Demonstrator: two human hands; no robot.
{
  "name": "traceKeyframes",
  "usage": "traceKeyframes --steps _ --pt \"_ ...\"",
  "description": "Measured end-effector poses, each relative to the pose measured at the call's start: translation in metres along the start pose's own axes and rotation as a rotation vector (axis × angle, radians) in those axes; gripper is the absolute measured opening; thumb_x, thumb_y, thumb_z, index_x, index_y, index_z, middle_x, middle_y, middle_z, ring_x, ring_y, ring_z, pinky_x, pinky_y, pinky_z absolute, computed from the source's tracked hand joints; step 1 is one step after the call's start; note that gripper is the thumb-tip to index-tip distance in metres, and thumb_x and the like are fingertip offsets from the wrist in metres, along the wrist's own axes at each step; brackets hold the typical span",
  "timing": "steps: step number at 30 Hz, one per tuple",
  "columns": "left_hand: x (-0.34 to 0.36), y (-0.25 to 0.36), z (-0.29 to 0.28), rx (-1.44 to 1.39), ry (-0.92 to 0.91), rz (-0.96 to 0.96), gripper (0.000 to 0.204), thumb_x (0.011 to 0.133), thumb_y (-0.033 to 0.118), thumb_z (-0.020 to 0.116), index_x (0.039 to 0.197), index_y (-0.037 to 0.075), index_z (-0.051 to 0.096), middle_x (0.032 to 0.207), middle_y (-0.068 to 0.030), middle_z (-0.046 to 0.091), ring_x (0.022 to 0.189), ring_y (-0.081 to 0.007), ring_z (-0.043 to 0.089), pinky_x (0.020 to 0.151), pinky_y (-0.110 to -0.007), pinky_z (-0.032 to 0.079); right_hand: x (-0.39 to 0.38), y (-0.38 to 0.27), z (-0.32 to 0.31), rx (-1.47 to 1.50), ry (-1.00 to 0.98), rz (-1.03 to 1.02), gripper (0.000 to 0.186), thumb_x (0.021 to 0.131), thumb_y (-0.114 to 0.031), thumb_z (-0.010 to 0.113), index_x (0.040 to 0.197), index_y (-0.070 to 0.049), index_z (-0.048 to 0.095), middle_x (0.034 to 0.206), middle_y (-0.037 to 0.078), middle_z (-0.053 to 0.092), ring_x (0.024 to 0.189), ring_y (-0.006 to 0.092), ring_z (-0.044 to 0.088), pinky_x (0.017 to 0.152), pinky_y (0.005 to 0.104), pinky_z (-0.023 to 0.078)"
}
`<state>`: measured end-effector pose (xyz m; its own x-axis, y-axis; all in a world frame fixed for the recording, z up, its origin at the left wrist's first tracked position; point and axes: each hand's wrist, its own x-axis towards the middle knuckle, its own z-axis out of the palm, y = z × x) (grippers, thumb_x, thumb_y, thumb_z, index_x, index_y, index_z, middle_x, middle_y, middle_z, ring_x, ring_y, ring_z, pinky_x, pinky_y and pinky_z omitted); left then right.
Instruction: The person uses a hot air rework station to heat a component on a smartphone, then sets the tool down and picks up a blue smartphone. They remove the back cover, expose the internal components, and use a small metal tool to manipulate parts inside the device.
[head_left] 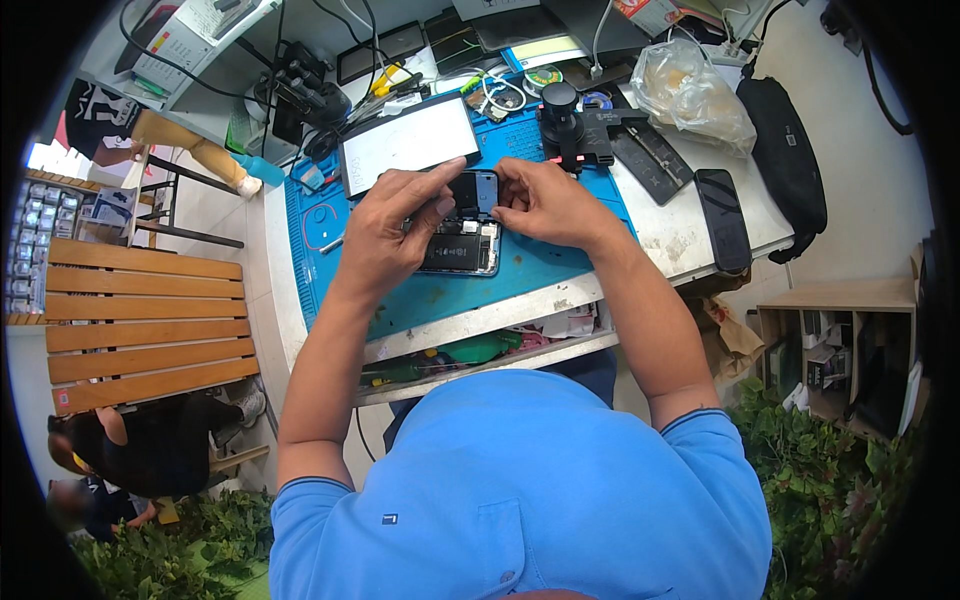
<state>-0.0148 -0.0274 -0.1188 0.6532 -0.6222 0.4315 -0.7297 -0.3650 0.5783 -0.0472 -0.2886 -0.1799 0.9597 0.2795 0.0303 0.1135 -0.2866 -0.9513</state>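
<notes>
Working over the blue mat (545, 262), we have both hands on an opened phone (462, 238) that lies flat near the mat's middle, its dark insides facing up. Our left hand (392, 232) curls over the phone's left edge, fingers closed around it, seemingly to keep it from sliding. Our right hand (548, 203) meets it from the other side, fingertips pinched together at the phone's top end; whether they grip a small part we cannot tell. A white-screened tablet (410, 143) rests just behind the hands, and another dark phone (723, 218) lies well apart on the worn bench (672, 238).
</notes>
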Motion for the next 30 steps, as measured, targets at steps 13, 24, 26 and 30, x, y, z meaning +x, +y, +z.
traceKeyframes --steps 13,24,26,30 --pt "0.006 -0.002 -0.004 0.037 0.0 0.01 0.054 0.096 0.003 0.078 0.147 0.021 0.076 0.099 -0.0055 0.072 0.095 -0.0233 0.064 0.086 -0.038 0.055 0.0 0.002 0.001 0.014 0.0 0.007 0.03 0.096 -0.005 0.082 0.121 -0.001 0.067 0.094 -0.001 0.069 0.081 0.0052 0.06 0.07 0.0248 0.048" --pt "0.002 -0.006 -0.007 -0.014 -0.03 0.034 0.062 0.093 0.006 0.084 0.152 0.019 0.072 0.101 -0.0052 0.07 0.096 -0.0226 0.063 0.088 -0.038 0.052 0.001 0.0 0.0 -0.003 -0.01 0.016 0.03 0.096 -0.004 0.081 0.122 -0.001 0.067 0.096 0.001 0.071 0.085 0.0064 0.065 0.073 0.0253 0.051" --pt "0.003 -0.001 -0.012 0.085 -0.067 -0.012 0.062 0.093 0.006 0.084 0.152 0.019 0.072 0.104 -0.0057 0.071 0.099 -0.023 0.065 0.091 -0.038 0.053 0.0 0.0 0.0 -0.005 -0.011 0.019 0.031 0.096 -0.004 0.081 0.123 -0.001 0.067 0.096 0.001 0.071 0.085 0.0064 0.065 0.073 0.0253 0.051" --pt "0.002 -0.003 -0.006 0.025 0.002 0.019 0.059 0.093 0.01 0.084 0.149 0.024 0.074 0.1 -0.0062 0.071 0.094 -0.0246 0.063 0.085 -0.039 0.055 0.0 -0.002 0.0 0.014 -0.007 0.021 0.031 0.096 -0.005 0.081 0.123 -0.001 0.066 0.096 0.001 0.071 0.085 0.0063 0.064 0.073 0.0252 0.051"
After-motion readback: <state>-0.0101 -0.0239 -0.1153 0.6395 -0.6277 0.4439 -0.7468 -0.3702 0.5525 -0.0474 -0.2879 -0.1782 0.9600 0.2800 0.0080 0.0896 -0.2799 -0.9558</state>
